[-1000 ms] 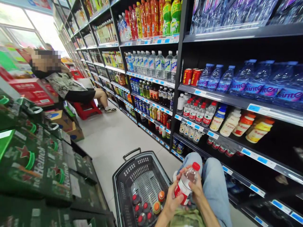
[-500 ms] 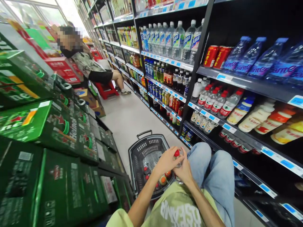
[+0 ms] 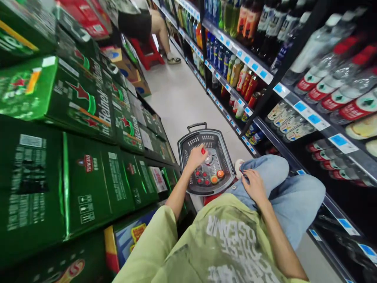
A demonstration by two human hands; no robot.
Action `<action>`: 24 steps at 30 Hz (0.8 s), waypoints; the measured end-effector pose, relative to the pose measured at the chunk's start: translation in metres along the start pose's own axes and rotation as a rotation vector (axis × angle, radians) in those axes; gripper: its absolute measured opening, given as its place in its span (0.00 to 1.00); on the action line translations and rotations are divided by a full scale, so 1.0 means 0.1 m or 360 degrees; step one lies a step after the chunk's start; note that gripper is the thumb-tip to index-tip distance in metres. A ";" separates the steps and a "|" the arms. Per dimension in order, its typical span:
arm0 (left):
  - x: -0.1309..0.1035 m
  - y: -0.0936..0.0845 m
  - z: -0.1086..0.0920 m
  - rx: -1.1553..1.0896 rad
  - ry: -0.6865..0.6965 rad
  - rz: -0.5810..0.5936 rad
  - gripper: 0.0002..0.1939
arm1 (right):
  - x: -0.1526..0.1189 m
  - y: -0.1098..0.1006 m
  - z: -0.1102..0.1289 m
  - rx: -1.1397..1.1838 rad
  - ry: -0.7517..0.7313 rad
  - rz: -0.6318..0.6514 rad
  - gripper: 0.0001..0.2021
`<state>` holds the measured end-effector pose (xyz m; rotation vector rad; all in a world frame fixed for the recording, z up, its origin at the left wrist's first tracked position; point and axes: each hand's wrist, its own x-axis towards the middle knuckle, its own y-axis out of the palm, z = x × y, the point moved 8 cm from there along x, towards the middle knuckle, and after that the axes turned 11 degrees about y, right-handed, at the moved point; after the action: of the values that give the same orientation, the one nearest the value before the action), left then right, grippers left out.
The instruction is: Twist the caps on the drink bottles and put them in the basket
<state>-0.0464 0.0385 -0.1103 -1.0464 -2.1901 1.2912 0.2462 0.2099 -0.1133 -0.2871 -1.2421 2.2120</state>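
My left hand (image 3: 196, 158) reaches into the dark grey shopping basket (image 3: 182, 151), its fingers closed around the red-capped neck of a clear water bottle (image 3: 209, 158). Below that bottle, several bottles with red caps (image 3: 201, 177) stand in the basket, beside two bottles with orange caps (image 3: 214, 180). My right hand (image 3: 254, 186) lies on the leg of my blue jeans (image 3: 266, 167), fingers loosely apart, holding nothing.
Stacked green beer cartons (image 3: 88, 173) line my left side. Drink shelves (image 3: 312, 114) run along the right, bearing red-capped water bottles (image 3: 353, 84). Further up the aisle floor (image 3: 167, 94) a person's leg (image 3: 161, 35) shows beside a red stool (image 3: 147, 53).
My left hand has moved down and left into the basket with the bottle. My right hand has let go of it and now rests on my leg. The view tilts further down.
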 end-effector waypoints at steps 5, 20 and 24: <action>0.00 0.84 0.79 0.0174 -0.0165 0.0431 0.13 | -0.17 -0.07 0.02 -0.0118 0.0059 -0.0042 0.14; -0.08 2.80 1.68 0.0036 -0.0410 0.1137 0.18 | -0.23 -0.25 0.07 -0.0240 0.0151 -0.0092 0.06; -0.06 3.02 1.73 0.0090 -0.0432 0.1250 0.18 | -0.22 -0.23 0.09 -0.0286 0.0197 -0.0080 0.06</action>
<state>-0.0331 0.0242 -0.4576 -1.9127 -1.9519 1.8894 0.2688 0.2003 -0.0911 -0.4515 -1.3659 2.0116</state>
